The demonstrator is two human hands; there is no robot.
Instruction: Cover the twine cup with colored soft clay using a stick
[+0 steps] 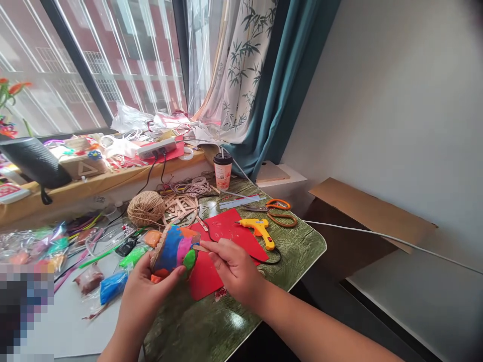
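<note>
My left hand (145, 286) is wrapped round a cup-shaped piece (169, 251) coated in patches of blue, pink, orange and green clay, with twine-like trim along its left rim. It is tilted on its side above the table. Between the thumb and fingers of my right hand (234, 266) is a thin wooden stick (200, 248). Its tip meets the clay surface, next to a small bit of blue. Under both hands lies a red sheet (211, 276), and a yellow glue gun (258, 229) rests on its far right part.
Scissors (281, 213) with orange handles and a drink cup with a straw (222, 171) stand farther back. A twine ball (146, 208) and bagged clay (113, 287) lie to the left. The table edge (302, 269) runs along the right, and a cable (377, 232) hangs beyond it.
</note>
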